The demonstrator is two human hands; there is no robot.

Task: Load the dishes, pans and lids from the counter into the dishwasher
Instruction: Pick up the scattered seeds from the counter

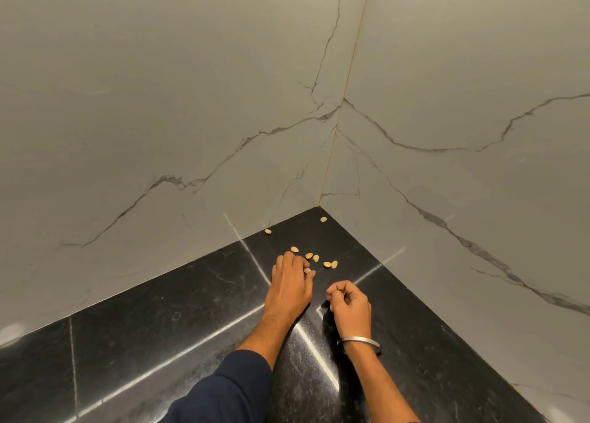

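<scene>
No dishes, pans, lids or dishwasher are in view. Several pale nut shells lie scattered on the black stone counter near its back corner. My left hand reaches forward among them, its fingers curled over a shell at the fingertips. My right hand, with a metal bangle on the wrist, hovers just right of the left hand with fingers curled toward the thumb. Nothing shows inside it.
Two grey marble-patterned walls meet at the corner behind the shells and close off the counter at back and right. Two single shells lie close to the wall's foot. The counter runs on towards the left and the near side.
</scene>
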